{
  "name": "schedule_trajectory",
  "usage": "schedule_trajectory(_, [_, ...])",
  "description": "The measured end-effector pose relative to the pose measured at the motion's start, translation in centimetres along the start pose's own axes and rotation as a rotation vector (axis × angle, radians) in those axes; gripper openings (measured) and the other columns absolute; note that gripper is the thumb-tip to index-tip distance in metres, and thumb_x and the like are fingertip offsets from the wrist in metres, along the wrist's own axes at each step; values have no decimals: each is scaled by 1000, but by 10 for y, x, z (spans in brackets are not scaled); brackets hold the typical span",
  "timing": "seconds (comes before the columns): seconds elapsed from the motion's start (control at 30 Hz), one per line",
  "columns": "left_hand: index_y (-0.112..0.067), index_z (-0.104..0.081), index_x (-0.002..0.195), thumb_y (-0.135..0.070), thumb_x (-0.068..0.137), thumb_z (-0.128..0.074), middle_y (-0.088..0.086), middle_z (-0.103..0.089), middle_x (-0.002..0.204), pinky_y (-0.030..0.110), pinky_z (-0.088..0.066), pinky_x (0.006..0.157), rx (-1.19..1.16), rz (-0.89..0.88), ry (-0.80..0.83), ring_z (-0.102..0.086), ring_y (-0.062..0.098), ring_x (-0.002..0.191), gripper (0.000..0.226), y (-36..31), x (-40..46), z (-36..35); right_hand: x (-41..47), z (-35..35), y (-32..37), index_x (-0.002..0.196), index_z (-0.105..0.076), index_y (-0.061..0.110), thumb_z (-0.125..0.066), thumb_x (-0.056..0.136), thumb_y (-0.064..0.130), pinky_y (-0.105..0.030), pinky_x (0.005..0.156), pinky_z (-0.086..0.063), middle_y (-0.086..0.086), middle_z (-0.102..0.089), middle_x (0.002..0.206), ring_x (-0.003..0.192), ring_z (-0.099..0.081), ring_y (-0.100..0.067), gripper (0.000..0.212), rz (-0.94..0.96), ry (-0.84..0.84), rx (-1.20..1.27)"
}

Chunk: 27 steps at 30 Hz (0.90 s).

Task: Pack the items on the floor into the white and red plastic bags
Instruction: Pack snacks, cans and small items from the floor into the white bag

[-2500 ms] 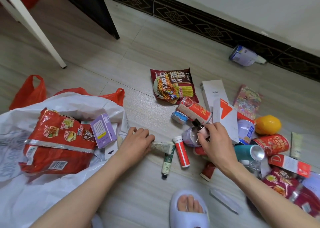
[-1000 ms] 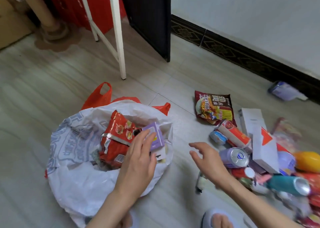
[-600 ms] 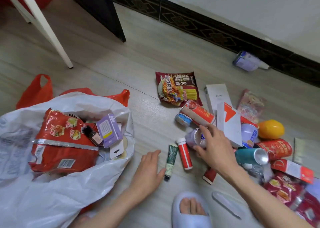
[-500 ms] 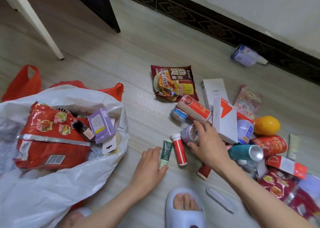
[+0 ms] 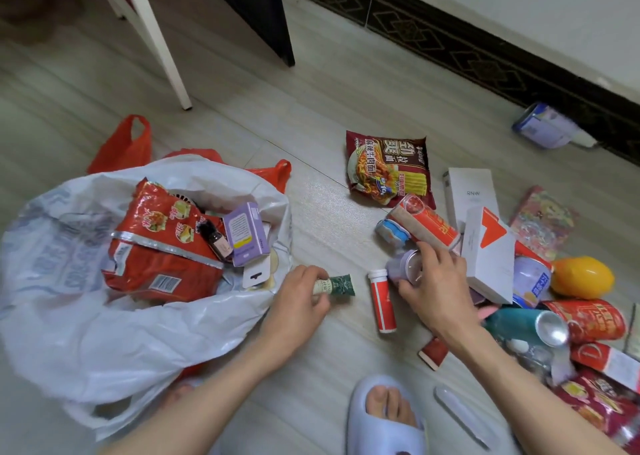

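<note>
At the very bottom a foot in a pale slipper (image 5: pixel 386 420) is cut off by the edge. Beside it lies a thin clear strip (image 5: pixel 462 418) that is too blurry to name. At the bottom right, some dark red snack packs (image 5: pixel 602 406) run out of the picture.

The left hand (image 5: pixel 298 307) curls its fingers around a small green tube (image 5: pixel 335 285). Only the crimped end of the tube sticks out; the rest is hidden in the fist. The hand is just beside the mouth of the white bag (image 5: pixel 104 333). The right hand (image 5: pixel 438 290) grips a small lilac can (image 5: pixel 403 267), and the fingers cover much of it. A red tube with a white cap (image 5: pixel 382 300) lies on the floor between the two hands.

The white bag lies open on the floor. In it are a big red snack pack (image 5: pixel 156 247), a small dark bottle (image 5: pixel 217 240) and a purple box (image 5: pixel 246 235). Something round and dark peeks out behind the red pack, too hidden to tell. The red bag (image 5: pixel 123 146) lies under the white one, and only its handles and edges show.

To the right is a heap: a teal can (image 5: pixel 519 321), a red can (image 5: pixel 588 319), a white box with an orange mark (image 5: pixel 488 252), a yellow lemon-shaped thing (image 5: pixel 581 276) and a red-and-tan tube (image 5: pixel 424 222). Farther away lie a noodle pack (image 5: pixel 389 170) and a plain white box (image 5: pixel 469 191). By the wall lies one blurry lilac thing (image 5: pixel 545 125).
</note>
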State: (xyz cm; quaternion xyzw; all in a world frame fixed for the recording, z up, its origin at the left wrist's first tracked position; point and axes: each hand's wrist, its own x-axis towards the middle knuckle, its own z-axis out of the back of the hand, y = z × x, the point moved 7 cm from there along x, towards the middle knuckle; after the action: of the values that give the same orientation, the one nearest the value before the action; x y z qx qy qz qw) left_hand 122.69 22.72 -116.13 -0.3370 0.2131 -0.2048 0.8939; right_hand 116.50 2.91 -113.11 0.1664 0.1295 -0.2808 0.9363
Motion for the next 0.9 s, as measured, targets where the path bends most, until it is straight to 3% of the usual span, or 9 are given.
schedule_trajectory(0.1, [-11, -60, 98, -6, 78, -64, -2, -57, 92, 7, -33, 70, -77, 5, -125, -52, 13, 82, 22, -2, -6, 51, -4, 8, 19, 133, -42, 12, -66, 76, 23, -45, 97, -36, -15, -44, 133, 118, -37, -34, 62, 4, -55, 16])
schedule_trajectory(0.23, [-14, -59, 98, -8, 78, -67, -7, -59, 94, 2, -34, 72, -113, -3, -259, -50, 2, 80, 22, 0, -28, 114, -12, 26, 62, 130, -46, 12, -70, 71, 16, -44, 95, -35, -14, -45, 133, 117, -36, -32, 64, 119, -103, 38])
schedule_trajectory(0.4, [-21, -58, 97, -12, 80, -68, -10, -62, 94, 9, -39, 75, -132, 72, -494, -54, 1, 88, 22, 30, -67, 200, -17, 46, 136, 133, -44, 9, -70, 72, 20, -40, 90, -35, -15, -50, 124, 111, -38, -32, 67, 297, -99, 85])
schedule_trajectory(0.53, [-25, -57, 92, -13, 80, -68, -5, -60, 89, 18, -39, 73, -104, 175, -735, -54, 10, 81, 20, 69, -86, 268, -19, 59, 227, 134, -42, 11, -62, 72, 39, -22, 89, -24, -8, -51, 121, 110, -35, -21, 71, 548, -41, 178])
schedule_trajectory(0.6, [-21, -60, 94, -12, 79, -69, -1, -59, 90, 25, -41, 76, -87, 221, -792, -55, 16, 82, 20, 92, -90, 291, -19, 64, 270, 133, -41, 13, -64, 73, 35, -17, 86, -22, -2, -50, 118, 111, -38, -20, 68, 633, -19, 239])
schedule_trajectory(0.73, [-8, -63, 98, -11, 78, -71, 9, -64, 95, 34, -43, 79, 45, 317, -710, -57, 30, 88, 22, 141, -86, 302, -16, 65, 341, 132, -40, 20, -67, 76, 22, -16, 87, -25, 12, -39, 111, 112, -36, -13, 62, 681, 21, 393])
schedule_trajectory(0.9, [-11, -64, 96, -19, 76, -70, 9, -66, 87, 31, -37, 78, 169, 331, -536, -56, 31, 91, 23, 165, -81, 275, -24, 50, 370, 127, -44, 27, -67, 76, 23, -14, 84, -28, 16, -44, 108, 108, -40, -8, 56, 701, 61, 465])
